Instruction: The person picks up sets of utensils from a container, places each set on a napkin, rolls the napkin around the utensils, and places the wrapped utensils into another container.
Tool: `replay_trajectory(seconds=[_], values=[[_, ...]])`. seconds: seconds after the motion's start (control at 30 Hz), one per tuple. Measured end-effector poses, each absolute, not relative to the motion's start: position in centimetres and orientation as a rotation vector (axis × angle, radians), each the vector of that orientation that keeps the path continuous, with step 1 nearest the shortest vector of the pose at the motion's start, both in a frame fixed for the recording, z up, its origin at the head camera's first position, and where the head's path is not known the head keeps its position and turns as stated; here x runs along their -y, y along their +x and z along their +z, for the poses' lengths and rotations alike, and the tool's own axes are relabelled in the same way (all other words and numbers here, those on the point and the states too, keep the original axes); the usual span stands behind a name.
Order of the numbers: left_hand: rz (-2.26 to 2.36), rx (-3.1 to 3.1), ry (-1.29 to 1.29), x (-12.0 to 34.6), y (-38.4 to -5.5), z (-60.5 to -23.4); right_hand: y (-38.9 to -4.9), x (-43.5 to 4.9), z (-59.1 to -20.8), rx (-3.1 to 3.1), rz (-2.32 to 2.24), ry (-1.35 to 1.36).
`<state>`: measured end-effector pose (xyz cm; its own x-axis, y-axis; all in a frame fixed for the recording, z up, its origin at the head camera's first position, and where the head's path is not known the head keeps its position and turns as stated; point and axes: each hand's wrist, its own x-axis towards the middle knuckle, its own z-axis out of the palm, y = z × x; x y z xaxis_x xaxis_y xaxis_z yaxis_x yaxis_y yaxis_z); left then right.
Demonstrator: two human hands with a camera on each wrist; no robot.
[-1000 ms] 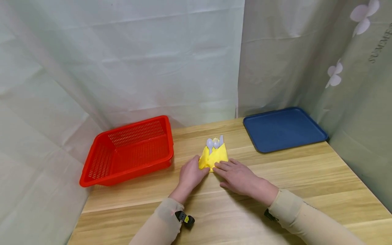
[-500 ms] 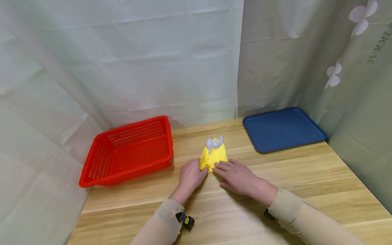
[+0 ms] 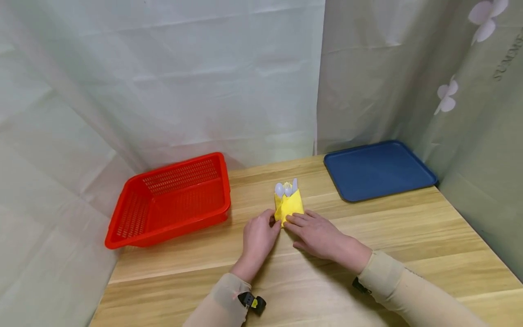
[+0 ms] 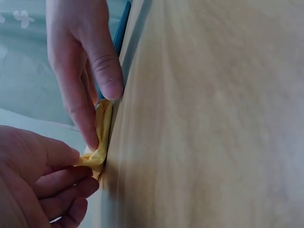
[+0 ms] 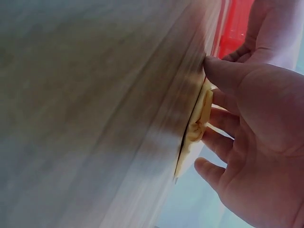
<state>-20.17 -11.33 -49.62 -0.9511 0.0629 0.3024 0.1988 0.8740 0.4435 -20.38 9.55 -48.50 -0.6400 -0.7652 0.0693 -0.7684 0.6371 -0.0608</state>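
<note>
A yellow napkin (image 3: 292, 208) lies folded around a pale plastic spoon (image 3: 279, 189), fork (image 3: 288, 189) and knife (image 3: 295, 186), whose upper ends stick out at the far side. My left hand (image 3: 259, 236) pinches the napkin's left edge near its lower corner; in the left wrist view, thumb and forefinger hold a bunched bit of the yellow cloth (image 4: 99, 154). From the other side, my right hand (image 3: 318, 236) rests its extended fingers on the napkin's lower right part. The cutlery handles are hidden inside the fold.
On the left of the wooden table (image 3: 310, 290) stands a red perforated plastic basket (image 3: 188, 222). A dark blue tray (image 3: 380, 172) lies at the back right. Pale curtains (image 3: 229, 81) hang behind and along both sides.
The left hand has drawn the napkin's left flap inward, so the packet looks narrower over the spoon. The right hand stays pressed in place.
</note>
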Motion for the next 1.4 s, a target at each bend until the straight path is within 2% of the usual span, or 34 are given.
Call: replay_trajectory(seconds=[0.37, 0.73, 1.4], values=[[-0.634, 2.694, -0.220, 11.0, -20.0, -49.7, -19.2, -11.9, -48.0, 2.912, 0.276, 1.276], [-0.452, 2.626, -0.355, 10.0, -20.2, -49.4, -19.2, -10.9, -48.9, 2.854, 0.204, 1.330], [-0.483, 2.698, -0.484, 9.9, -20.8, -49.8, -19.4, -10.8, -48.8, 2.824, 0.143, 1.356]])
